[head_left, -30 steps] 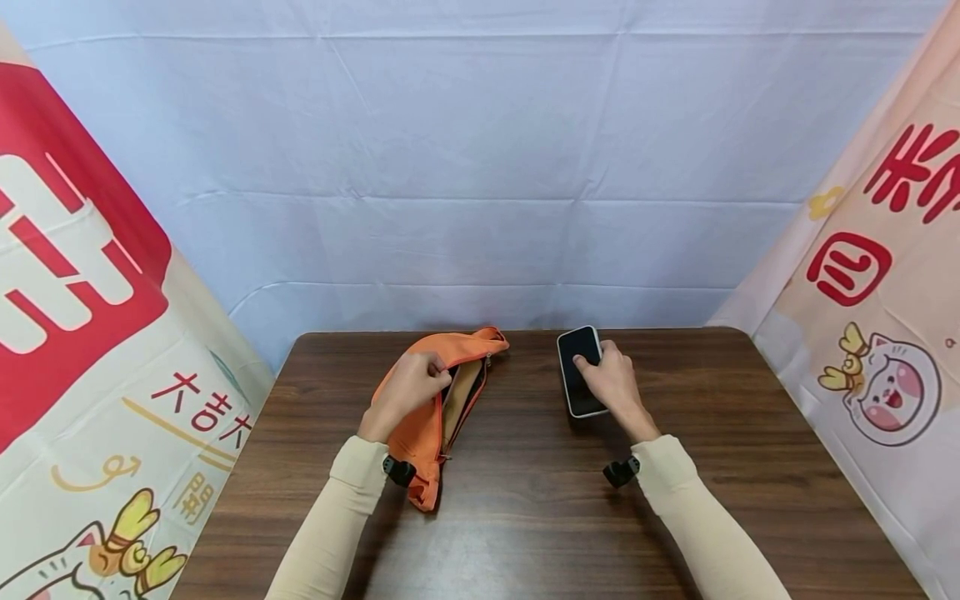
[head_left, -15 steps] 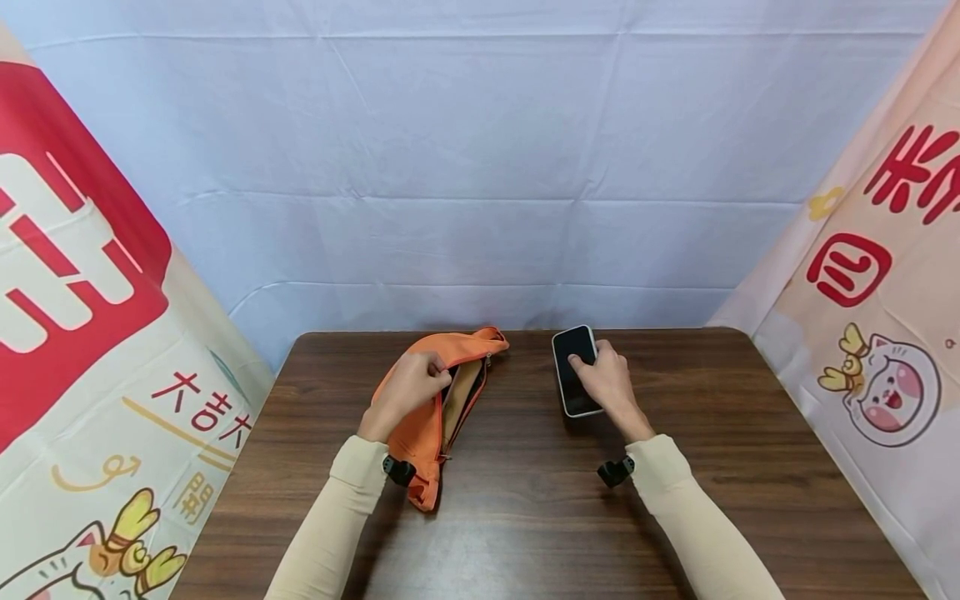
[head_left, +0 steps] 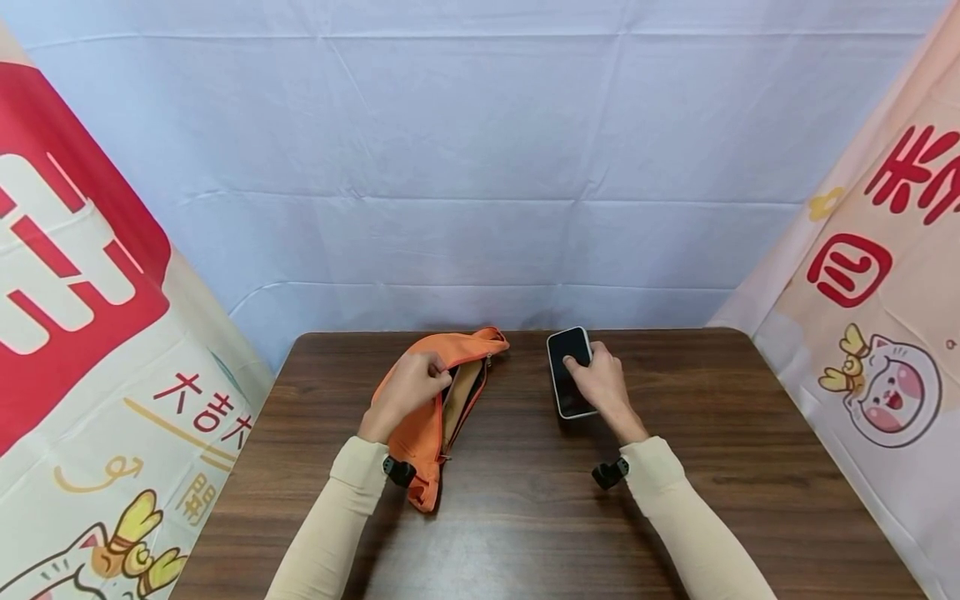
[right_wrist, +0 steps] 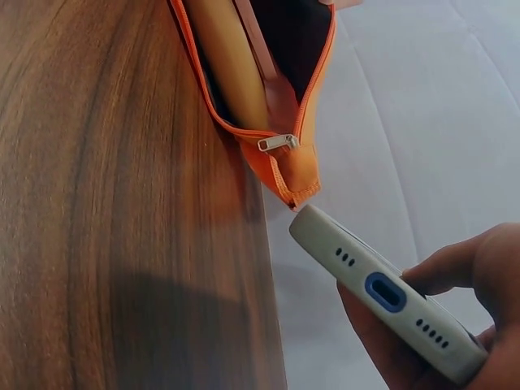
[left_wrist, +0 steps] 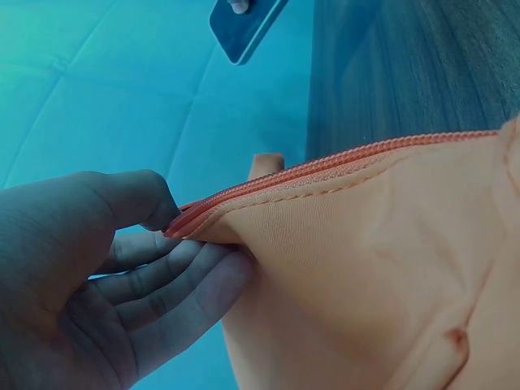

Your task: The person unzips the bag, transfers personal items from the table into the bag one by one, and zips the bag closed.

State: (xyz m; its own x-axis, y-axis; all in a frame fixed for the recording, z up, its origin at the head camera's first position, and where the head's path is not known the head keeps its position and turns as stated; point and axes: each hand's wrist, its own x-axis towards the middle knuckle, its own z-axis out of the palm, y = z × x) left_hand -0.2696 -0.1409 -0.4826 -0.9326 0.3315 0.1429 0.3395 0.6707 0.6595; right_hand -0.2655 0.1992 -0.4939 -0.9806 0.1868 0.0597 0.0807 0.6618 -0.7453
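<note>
An orange zippered bag [head_left: 417, 433] lies on the table left of centre, unzipped, its mouth facing right. My left hand [head_left: 405, 387] pinches the upper edge of that mouth; in the left wrist view its thumb and fingers grip the red zipper edge [left_wrist: 325, 169]. Inside, the right wrist view shows a tan surface [right_wrist: 230, 61] and dark lining, with a metal zipper pull [right_wrist: 275, 143] at the near end. My right hand [head_left: 603, 385] holds a smartphone [head_left: 564, 392] in a pale case above the table, thumb on its dark screen. The phone is apart from the bag.
The brown wooden table [head_left: 517, 533] runs back to a pale cloth backdrop [head_left: 465, 167]. Printed cloths hang at the left [head_left: 187, 333] and right [head_left: 847, 333]. Each wrist wears a small black camera.
My right hand has carried the phone a little to the left, nearer the bag. The left hand and the bag have stayed where they were.
</note>
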